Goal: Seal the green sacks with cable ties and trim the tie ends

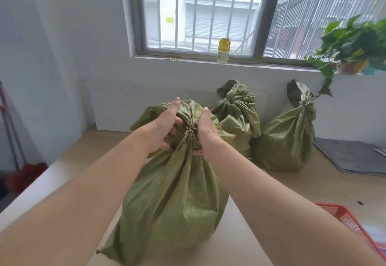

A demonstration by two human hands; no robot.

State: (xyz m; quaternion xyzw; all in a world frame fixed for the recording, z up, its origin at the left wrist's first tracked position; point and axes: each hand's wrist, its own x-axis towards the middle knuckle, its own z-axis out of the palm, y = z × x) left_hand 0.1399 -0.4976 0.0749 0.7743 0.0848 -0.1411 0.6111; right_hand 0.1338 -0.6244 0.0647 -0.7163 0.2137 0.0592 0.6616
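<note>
Sack [173, 199] bulging, contents hidden — left hand [165, 127], right hand [205, 130] both clamped round gathered neck.

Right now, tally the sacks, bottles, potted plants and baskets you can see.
Green sacks: 3 (near sack, middle sack, right sack)
Bottle: 1
Potted plant: 1
Red basket: 1
Total: 6
</note>
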